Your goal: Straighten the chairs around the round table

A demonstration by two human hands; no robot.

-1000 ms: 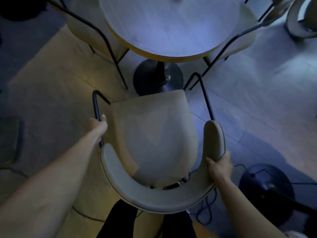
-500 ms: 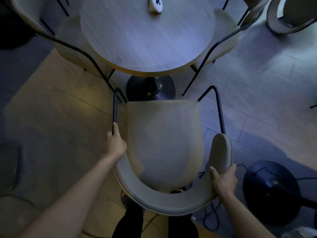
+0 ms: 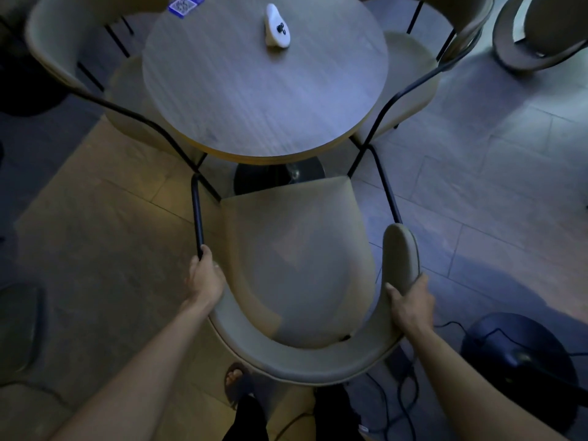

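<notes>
Head view looks down on the beige chair (image 3: pixel 299 265) directly in front of me, its seat front just short of the round table (image 3: pixel 264 81) edge, near the table's dark base (image 3: pixel 280 176). My left hand (image 3: pixel 205 278) is clamped on the black metal armrest (image 3: pixel 197 214) where it meets the curved backrest. My right hand (image 3: pixel 410 305) has its fingers wrapped around the backrest's right end.

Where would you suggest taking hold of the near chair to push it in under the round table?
From behind, one hand on each end of the chair's curved backrest, as the left hand and right hand do now. The backrest wraps the seat, so a two-sided grip likely steers it squarely toward the round table.
</notes>
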